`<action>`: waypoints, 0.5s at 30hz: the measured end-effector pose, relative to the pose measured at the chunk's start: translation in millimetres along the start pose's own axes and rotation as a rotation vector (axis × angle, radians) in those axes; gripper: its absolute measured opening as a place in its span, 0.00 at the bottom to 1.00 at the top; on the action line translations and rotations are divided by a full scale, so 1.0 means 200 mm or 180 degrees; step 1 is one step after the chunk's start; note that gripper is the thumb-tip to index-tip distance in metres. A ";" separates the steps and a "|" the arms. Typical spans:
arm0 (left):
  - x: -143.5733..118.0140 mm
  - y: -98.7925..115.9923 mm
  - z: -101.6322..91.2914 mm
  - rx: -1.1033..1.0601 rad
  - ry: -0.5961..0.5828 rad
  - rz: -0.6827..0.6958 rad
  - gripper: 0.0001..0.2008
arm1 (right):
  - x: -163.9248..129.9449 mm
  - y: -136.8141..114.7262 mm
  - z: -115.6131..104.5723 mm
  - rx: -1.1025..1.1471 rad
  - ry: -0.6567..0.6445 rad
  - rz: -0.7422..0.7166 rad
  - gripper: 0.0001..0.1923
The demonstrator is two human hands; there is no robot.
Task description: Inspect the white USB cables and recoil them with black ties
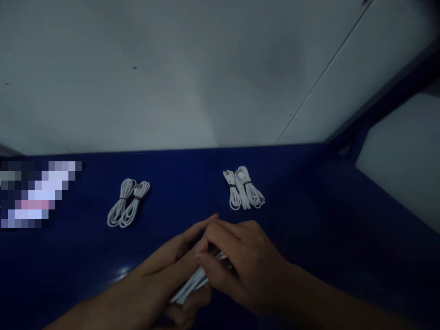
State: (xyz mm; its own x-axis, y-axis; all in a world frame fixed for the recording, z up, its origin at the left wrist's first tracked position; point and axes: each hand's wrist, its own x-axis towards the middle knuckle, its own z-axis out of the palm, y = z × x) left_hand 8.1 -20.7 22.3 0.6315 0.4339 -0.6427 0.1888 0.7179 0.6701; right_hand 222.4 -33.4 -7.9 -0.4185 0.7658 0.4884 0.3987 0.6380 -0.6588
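Observation:
Close in front of me, my left hand [172, 270] is closed around a bundled white cable [194, 282], whose folded strands show below the fingers. Over the cable's upper end, my right hand [240, 261] is closed too, thumb and fingers pinching near the left fingers. The part of the cable between the two hands is mostly hidden. Beyond them on the blue surface lie a left pile of coiled white cables [125, 204] with dark ties and a right pile of coiled white cables [244, 189], also tied with dark bands.
The blue tabletop [185, 183] meets a pale upright panel [154, 91] along its back edge. At the right, a blue frame bar [360, 142] runs beside another pale panel [405, 156]. A pixelated patch [37, 195] hides something at the left.

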 end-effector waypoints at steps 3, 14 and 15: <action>0.01 0.01 -0.01 -0.0063 -0.0032 -0.0152 0.39 | 0.01 0.00 0.00 0.0007 0.0081 -0.0105 0.13; 0.05 0.08 0.02 0.0154 -0.0370 -0.0045 0.38 | -0.03 0.00 -0.03 -0.1006 0.1008 -0.0954 0.05; 0.05 0.09 0.02 0.0140 -0.0416 -0.0041 0.37 | -0.03 0.00 -0.03 -0.1063 0.1004 -0.0982 0.05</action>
State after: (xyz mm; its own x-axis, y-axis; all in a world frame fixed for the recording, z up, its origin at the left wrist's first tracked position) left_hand 20.0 -6.2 29.0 0.7208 0.3481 -0.5993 0.2285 0.6970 0.6797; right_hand 229.8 -37.1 -6.8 -0.3127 0.4935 0.8116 0.5548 0.7884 -0.2656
